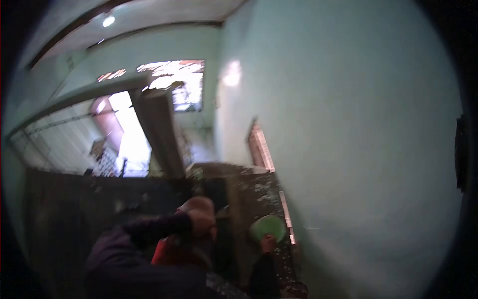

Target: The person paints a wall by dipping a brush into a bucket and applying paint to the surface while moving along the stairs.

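Note:
My right hand (268,243) is closed on the near rim of a light green plastic bowl (271,226), held over a dark, pale-speckled surface beside the wall. My left arm bends across in front of me in a dark sleeve. At its end my left hand (201,224) is blurred, and I cannot tell what its fingers do. A rounded tan-brown shape (196,203) overlaps the top of this hand. Below it, something red (167,251) shows partly behind the sleeve.
A pale green wall (358,124) rises close on my right. Ahead stands a thick wooden post (160,132) beside a dark wooden partition (64,214). A bright doorway (133,139) and a window (188,89) lie beyond. A ceiling lamp (108,21) glows at upper left.

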{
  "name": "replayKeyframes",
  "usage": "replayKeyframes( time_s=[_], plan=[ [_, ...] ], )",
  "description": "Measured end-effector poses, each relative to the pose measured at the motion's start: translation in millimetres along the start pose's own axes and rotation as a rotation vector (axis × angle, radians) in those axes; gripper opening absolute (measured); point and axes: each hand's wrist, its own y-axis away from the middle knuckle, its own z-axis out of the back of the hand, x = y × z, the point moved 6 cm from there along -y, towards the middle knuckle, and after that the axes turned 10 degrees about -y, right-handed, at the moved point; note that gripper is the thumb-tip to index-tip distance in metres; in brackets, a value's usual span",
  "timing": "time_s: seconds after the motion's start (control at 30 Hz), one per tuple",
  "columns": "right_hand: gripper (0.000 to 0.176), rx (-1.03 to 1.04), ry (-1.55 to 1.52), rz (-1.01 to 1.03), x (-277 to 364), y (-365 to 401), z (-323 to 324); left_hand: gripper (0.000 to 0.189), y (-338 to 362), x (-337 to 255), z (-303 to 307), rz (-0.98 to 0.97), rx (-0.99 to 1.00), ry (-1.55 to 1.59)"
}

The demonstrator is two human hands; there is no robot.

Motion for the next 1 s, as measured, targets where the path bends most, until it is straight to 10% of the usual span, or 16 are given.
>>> replayKeyframes(
  time_s=[0.13, 0.53, 0.77, 1.0],
  plan=[
    [0.025, 0.011, -0.222, 0.009, 37.6, -3.6, 32.4, 0.017, 20.0, 10.6, 23.7, -0.009, -0.262, -0.024],
    [0.036, -0.281, -0.404, -0.228, 30.8, 2.0, 65.7, 0.019, 23.6, 29.0, 27.9, -0.091, -0.126, 0.176],
    [0.040, -0.409, -0.609, -0.222, -4.2, 8.6, 71.1, 0.031, 118.9, 130.6, 243.6, 0.299, -1.329, -0.421],
    [0.040, -0.444, -0.714, -0.493, -5.5, 37.0, 80.9, 0.041, 113.1, 235.7, 302.1, 0.622, -1.046, -0.524]
  ],
)
